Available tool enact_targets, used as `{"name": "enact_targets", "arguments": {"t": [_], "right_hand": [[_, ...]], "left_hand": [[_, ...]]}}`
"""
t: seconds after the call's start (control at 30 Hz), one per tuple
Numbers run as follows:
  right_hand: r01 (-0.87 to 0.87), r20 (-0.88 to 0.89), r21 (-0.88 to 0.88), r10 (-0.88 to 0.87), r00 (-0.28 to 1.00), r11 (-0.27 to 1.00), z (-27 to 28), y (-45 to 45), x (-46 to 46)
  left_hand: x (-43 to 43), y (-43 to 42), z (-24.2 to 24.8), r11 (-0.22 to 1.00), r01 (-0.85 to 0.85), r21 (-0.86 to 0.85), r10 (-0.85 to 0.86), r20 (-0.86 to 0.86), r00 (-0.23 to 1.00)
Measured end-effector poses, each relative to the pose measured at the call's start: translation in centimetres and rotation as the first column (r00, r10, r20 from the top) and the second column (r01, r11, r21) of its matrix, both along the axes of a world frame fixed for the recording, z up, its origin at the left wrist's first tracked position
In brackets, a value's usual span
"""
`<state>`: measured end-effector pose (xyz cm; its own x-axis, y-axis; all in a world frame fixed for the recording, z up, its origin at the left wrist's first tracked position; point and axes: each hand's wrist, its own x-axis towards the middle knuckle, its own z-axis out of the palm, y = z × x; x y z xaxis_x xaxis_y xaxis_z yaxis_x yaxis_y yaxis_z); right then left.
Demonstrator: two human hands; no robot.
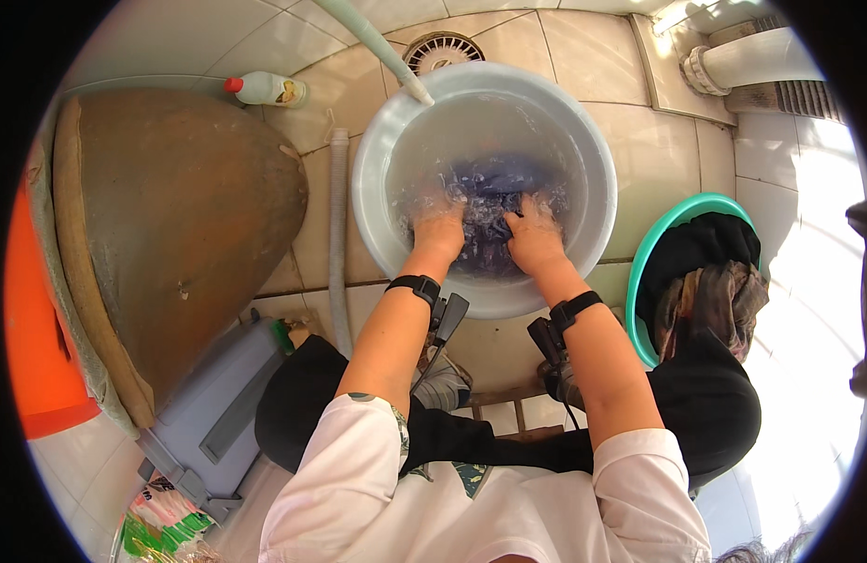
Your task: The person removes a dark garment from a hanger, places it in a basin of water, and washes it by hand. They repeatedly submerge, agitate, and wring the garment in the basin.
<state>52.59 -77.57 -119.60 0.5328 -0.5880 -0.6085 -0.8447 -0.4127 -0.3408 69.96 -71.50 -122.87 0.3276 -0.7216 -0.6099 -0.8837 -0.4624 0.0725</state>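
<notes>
A large pale grey plastic basin (600,186) stands on the tiled floor before me, holding cloudy water (468,130). A dark blue cloth (500,174) lies partly under the splashing surface. My left hand (437,229) dips into the water at the cloth's left side; its fingers are submerged and blurred, so its hold is hidden. On the right side, my right hand (535,236) is in the water with thumb and forefinger at a dark fold of the cloth. A light green hose (377,46) rests its end on the basin's back rim.
A turquoise tub (638,281) of dark clothes stands at right. Left are a large brown vessel (187,232), a bottle with red cap (271,89) and a grey corrugated hose (339,232). A round floor drain (444,53) lies behind the basin; a white pipe (764,60) is back right.
</notes>
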Motion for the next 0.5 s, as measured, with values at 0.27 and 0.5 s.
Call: {"name": "enact_targets", "arguments": {"t": [0.27,0.5], "right_hand": [[0.271,0.154,-0.108,-0.253,0.955,0.956,-0.1,-0.9,0.0],[0.295,0.273,-0.037,-0.275,0.922,0.955,7.1,0.6,0.4]], "left_hand": [[1.4,0.2,3.6,0.942,-0.05,-0.332,0.022,-0.086,0.996],[1.1,-1.7,17.1,0.745,-0.482,-0.461,0.19,-0.546,0.816]]}}
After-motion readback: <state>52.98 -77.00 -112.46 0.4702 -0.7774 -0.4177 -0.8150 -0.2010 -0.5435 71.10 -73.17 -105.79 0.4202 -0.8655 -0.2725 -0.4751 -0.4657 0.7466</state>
